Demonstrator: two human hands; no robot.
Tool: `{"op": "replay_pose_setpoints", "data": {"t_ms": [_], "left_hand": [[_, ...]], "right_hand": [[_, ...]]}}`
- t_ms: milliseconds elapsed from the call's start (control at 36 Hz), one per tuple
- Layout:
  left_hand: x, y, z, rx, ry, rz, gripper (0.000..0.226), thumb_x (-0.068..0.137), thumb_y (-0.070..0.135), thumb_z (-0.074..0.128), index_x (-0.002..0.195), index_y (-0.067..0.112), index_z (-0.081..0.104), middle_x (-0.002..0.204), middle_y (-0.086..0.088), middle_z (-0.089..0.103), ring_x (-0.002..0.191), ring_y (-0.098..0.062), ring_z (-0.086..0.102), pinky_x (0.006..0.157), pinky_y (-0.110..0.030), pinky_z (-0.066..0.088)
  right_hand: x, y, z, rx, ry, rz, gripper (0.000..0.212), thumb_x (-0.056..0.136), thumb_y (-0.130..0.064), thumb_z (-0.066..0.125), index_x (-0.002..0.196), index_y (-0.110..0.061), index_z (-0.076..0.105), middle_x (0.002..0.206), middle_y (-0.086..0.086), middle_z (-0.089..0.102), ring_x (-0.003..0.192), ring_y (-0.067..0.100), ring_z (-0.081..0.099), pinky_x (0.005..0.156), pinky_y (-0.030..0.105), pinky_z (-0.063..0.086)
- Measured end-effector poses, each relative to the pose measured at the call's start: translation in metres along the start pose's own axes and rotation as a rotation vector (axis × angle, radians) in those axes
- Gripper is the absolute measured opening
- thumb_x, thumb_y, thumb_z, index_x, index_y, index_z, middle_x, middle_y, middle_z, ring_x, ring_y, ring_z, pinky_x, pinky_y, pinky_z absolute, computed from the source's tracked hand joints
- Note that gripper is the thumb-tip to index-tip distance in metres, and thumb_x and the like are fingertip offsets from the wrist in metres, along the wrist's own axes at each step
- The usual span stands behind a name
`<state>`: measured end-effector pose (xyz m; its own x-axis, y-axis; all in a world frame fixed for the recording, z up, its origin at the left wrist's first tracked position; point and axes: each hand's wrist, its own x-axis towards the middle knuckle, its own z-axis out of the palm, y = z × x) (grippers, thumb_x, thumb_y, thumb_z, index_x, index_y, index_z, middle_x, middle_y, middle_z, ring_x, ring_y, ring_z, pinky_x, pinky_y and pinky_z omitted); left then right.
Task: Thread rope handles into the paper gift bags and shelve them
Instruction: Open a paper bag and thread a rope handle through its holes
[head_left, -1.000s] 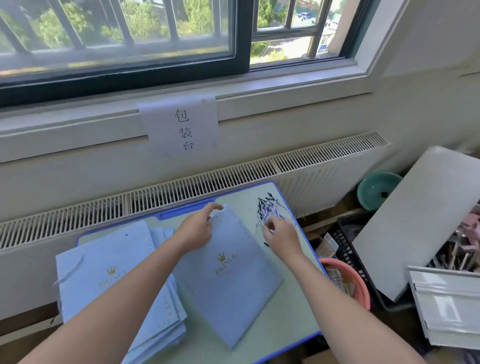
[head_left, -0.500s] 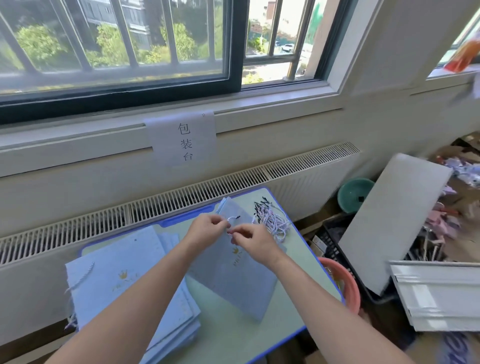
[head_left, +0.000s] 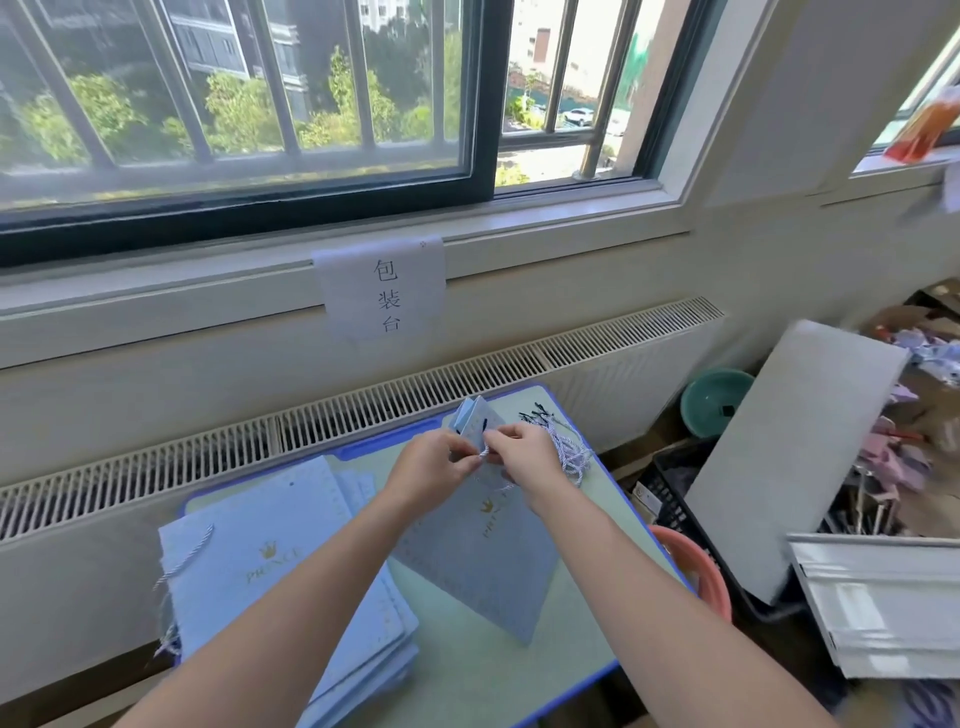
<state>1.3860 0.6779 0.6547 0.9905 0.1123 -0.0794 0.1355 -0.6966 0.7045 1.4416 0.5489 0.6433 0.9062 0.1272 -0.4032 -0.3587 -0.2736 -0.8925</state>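
Hands: left hand (head_left: 434, 470) pinches the bag's top edge to steady its hole; right hand (head_left: 522, 452) pinches a rope end (head_left: 484, 453), feeding it in.
Bag (head_left: 483, 561): mid-bench, mouth lifted toward the far edge.
Spare ropes (head_left: 563, 447): far right corner, within reach.
Finished stack (head_left: 280, 577): near left corner.

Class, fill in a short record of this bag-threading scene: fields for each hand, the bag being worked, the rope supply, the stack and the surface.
left hand: holds the bag's top edge
right hand: pinches a rope at the bag's top
bag: blue, top end lifted off the table
rope pile: beyond the right hand
stack: flat blue bags, left of the worked bag
table: pale green, blue rim
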Motion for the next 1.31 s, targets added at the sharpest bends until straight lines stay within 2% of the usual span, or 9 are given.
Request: {"op": "replay_pose_setpoints", "data": {"t_ms": [111, 306, 417, 583, 833, 972, 1111, 1194, 1306], "left_hand": [[-0.002, -0.003, -0.003, -0.056, 0.015, -0.018, 0.015, 0.090, 0.024, 0.068, 0.104, 0.020, 0.073, 0.093, 0.009, 0.065, 0.083, -0.008, 0.057, 0.067, -0.015, 0.037], [-0.004, -0.007, -0.007, -0.292, 0.060, -0.144, 0.036, 0.091, 0.013, 0.063, 0.118, 0.025, 0.041, 0.091, 0.005, 0.058, 0.079, -0.010, 0.059, 0.063, -0.024, 0.048], [-0.002, -0.009, -0.009, -0.289, 0.085, -0.132, 0.022, 0.090, 0.013, 0.064, 0.107, 0.022, 0.054, 0.093, 0.008, 0.064, 0.083, -0.012, 0.063, 0.064, -0.020, 0.047], [-0.003, -0.006, -0.014, -0.275, 0.088, -0.089, 0.018, 0.091, 0.010, 0.059, 0.100, 0.026, 0.064, 0.092, 0.010, 0.068, 0.083, -0.007, 0.065, 0.064, -0.018, 0.045], [-0.007, 0.001, -0.019, -0.316, 0.065, -0.071, 0.028, 0.094, 0.010, 0.054, 0.109, 0.028, 0.068, 0.095, 0.009, 0.071, 0.085, -0.006, 0.067, 0.064, -0.020, 0.051], [-0.007, -0.001, -0.021, -0.324, 0.077, -0.079, 0.028, 0.092, 0.009, 0.054, 0.107, 0.026, 0.071, 0.093, 0.008, 0.072, 0.088, -0.012, 0.068, 0.079, -0.041, 0.058], [-0.009, 0.005, -0.023, -0.328, 0.060, -0.072, 0.027, 0.094, 0.009, 0.054, 0.111, 0.022, 0.070, 0.096, 0.005, 0.072, 0.089, -0.013, 0.068, 0.080, -0.042, 0.058], [-0.009, 0.008, -0.024, -0.335, 0.065, -0.070, 0.026, 0.094, 0.009, 0.054, 0.113, 0.020, 0.069, 0.093, 0.004, 0.071, 0.085, -0.012, 0.067, 0.075, -0.038, 0.058], [-0.013, 0.014, -0.027, -0.401, 0.060, -0.105, 0.038, 0.096, 0.005, 0.047, 0.127, 0.023, 0.059, 0.083, 0.003, 0.066, 0.058, 0.004, 0.054, 0.051, -0.019, 0.045]], "right_hand": [[-0.001, -0.003, 0.001, 0.009, 0.011, -0.060, 0.008, 0.084, -0.008, 0.059, 0.080, -0.009, 0.066, 0.071, 0.000, 0.065, 0.069, 0.017, 0.059, 0.070, 0.033, 0.049], [-0.005, -0.005, -0.004, 0.023, -0.057, -0.168, 0.014, 0.089, -0.003, 0.059, 0.090, -0.016, 0.063, 0.081, 0.001, 0.067, 0.062, 0.007, 0.061, 0.061, 0.022, 0.048], [-0.004, -0.006, 0.000, -0.103, -0.032, -0.251, 0.012, 0.086, -0.012, 0.066, 0.081, -0.021, 0.069, 0.073, -0.005, 0.068, 0.062, 0.005, 0.058, 0.066, 0.023, 0.047], [-0.005, -0.010, 0.004, -0.278, 0.002, -0.329, 0.014, 0.089, -0.012, 0.063, 0.097, -0.012, 0.075, 0.086, -0.004, 0.071, 0.078, 0.007, 0.061, 0.065, 0.007, 0.041], [-0.003, -0.015, 0.008, -0.387, 0.085, -0.369, 0.009, 0.085, -0.013, 0.065, 0.090, -0.011, 0.072, 0.084, -0.002, 0.072, 0.082, 0.015, 0.066, 0.076, 0.028, 0.051], [-0.005, -0.021, 0.006, -0.363, 0.028, -0.402, 0.009, 0.087, -0.014, 0.064, 0.086, -0.015, 0.074, 0.081, -0.006, 0.072, 0.082, 0.012, 0.066, 0.076, 0.027, 0.052], [-0.006, -0.023, 0.008, -0.375, 0.067, -0.392, 0.010, 0.087, -0.015, 0.064, 0.088, -0.014, 0.073, 0.084, -0.005, 0.072, 0.083, 0.013, 0.066, 0.078, 0.031, 0.053], [-0.010, -0.025, 0.009, -0.373, 0.030, -0.401, 0.008, 0.086, -0.016, 0.066, 0.088, -0.016, 0.074, 0.083, -0.006, 0.072, 0.082, 0.010, 0.066, 0.078, 0.029, 0.053], [-0.011, -0.024, 0.009, -0.364, 0.040, -0.389, 0.001, 0.087, -0.017, 0.068, 0.088, -0.018, 0.068, 0.080, -0.005, 0.069, 0.081, 0.014, 0.066, 0.078, 0.031, 0.053]]}}
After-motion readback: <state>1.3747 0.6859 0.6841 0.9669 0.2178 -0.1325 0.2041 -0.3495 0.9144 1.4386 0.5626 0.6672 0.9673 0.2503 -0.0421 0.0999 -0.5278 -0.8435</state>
